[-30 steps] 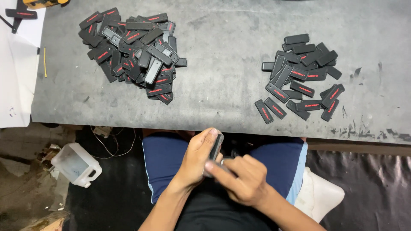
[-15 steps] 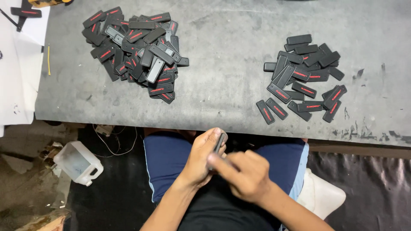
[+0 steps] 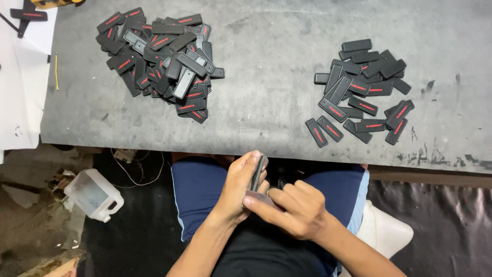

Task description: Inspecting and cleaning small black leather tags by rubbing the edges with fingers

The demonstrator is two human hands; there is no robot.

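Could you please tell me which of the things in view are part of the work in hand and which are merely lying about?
Part of the work:
left hand gripping a black rectangular piece
right hand pressing at it
left pile of pieces
right pile of pieces
grey table

Lying about:
plastic jug
white paper
loose wire

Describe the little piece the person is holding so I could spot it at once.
Below the near edge of the grey table, over the lap, the left hand grips one slim black piece edge-up. Unlike the pieces piled on the table, it is held up alone.
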